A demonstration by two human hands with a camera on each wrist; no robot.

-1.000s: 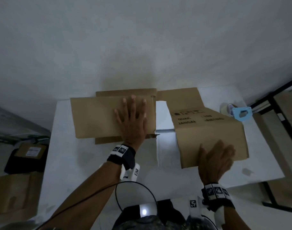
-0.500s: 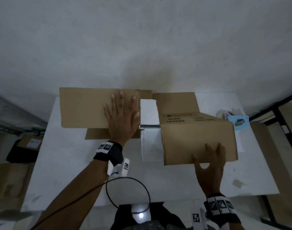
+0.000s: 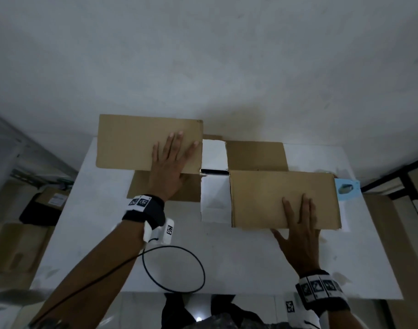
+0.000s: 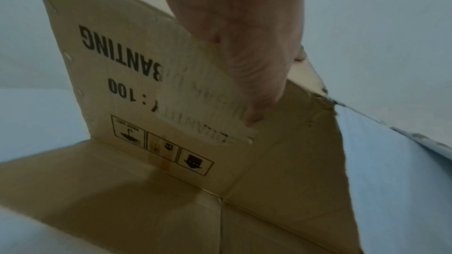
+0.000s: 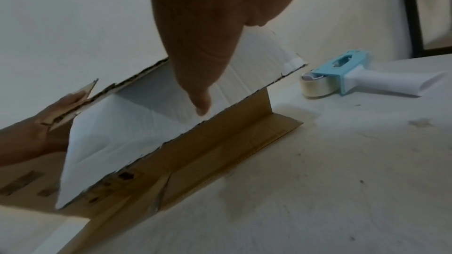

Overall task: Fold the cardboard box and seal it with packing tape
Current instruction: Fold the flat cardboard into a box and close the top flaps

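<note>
The unfolded cardboard box (image 3: 258, 157) lies on the white table (image 3: 250, 262), brown outside and white inside. My left hand (image 3: 172, 160) holds up the left panel (image 3: 132, 143), fingers spread on its upper face; in the left wrist view a digit (image 4: 244, 55) presses the printed face (image 4: 117, 61). My right hand (image 3: 298, 222) grips the near edge of the right panel (image 3: 262, 193), fingers on the brown face. The thumb (image 5: 195, 76) presses that panel's white underside (image 5: 137, 132). A blue tape dispenser (image 3: 345, 191) with a clear roll lies right of the box, also visible from the right wrist (image 5: 342, 76).
A black cable loop (image 3: 174, 269) lies on the table's near side between my arms. Cardboard boxes (image 3: 18, 245) stand on the floor at the left. A black frame (image 3: 407, 176) stands right of the table. A white wall rises behind the table's far edge.
Both panels have swung up from lying flat. My left hand moved away and left with its panel. My right hand slid from the near corner onto the right panel's face.
</note>
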